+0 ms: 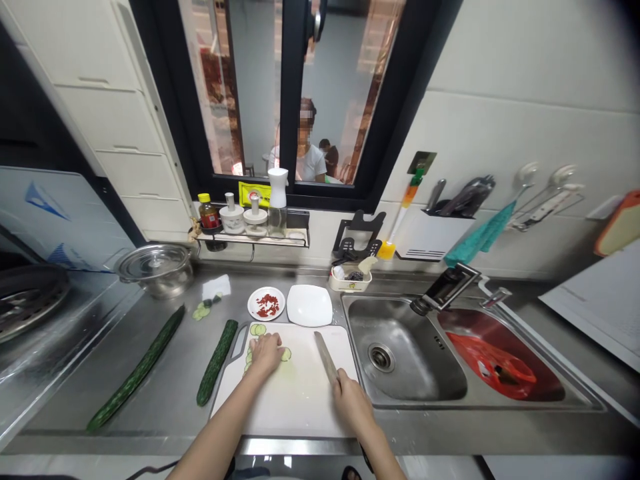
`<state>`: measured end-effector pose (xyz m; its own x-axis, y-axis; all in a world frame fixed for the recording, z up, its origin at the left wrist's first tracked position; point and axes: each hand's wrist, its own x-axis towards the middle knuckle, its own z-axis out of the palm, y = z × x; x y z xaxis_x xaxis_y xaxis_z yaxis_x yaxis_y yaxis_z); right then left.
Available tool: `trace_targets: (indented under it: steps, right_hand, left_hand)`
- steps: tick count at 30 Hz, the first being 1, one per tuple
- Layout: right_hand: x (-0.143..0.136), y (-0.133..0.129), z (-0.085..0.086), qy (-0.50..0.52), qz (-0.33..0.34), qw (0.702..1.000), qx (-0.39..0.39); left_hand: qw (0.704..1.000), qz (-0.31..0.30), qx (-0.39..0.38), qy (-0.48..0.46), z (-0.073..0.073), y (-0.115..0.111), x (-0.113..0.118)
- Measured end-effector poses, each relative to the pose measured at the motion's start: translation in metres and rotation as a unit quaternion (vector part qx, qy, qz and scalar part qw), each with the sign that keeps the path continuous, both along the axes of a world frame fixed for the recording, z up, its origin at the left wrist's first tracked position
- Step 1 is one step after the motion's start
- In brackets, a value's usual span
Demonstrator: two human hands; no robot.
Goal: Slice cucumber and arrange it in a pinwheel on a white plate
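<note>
While having cucumbers [217, 365] left of the left hand [267, 353], covers slices [287, 355], perhaps to steady them; cannot tell if pinching any. Grips knife [327, 358] in the right hand [353, 400], clear of slices, probably for safety.

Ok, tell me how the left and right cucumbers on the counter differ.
The left cucumber is clearly longer than the right cucumber. The right cucumber lies just beside the cutting board; the left cucumber lies farther from it. Both are dark green and rest on the steel counter.
</note>
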<state>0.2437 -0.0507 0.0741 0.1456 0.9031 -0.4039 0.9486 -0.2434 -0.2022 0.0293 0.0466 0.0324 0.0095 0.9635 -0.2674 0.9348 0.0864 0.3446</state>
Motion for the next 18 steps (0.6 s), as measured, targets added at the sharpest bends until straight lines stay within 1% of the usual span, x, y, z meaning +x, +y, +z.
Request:
trace_targets:
  steps: [4,8,12,15,18]
  right_hand:
    - [0.002,-0.001,-0.003,-0.007,0.005,1.0,-0.003]
    - [0.001,-0.004,-0.008,0.002,0.007,1.0,-0.002]
    - [0.001,-0.005,-0.01,0.013,0.001,1.0,-0.002]
    - [0.001,-0.005,-0.01,0.019,0.0,1.0,-0.003]
    - [0.001,-0.005,-0.009,0.023,-0.001,1.0,-0.002]
  left_hand:
    - [1.0,-0.016,0.014,-0.007,-0.001,-0.007,0.006]
    - [1.0,-0.011,0.012,-0.015,0.001,-0.008,0.008]
    - [1.0,0.005,0.017,-0.025,0.007,-0.009,0.008]
    - [0.998,0.026,0.017,-0.055,0.011,-0.012,0.007]
    - [0.993,0.043,0.0,-0.108,0.011,-0.019,0.002]
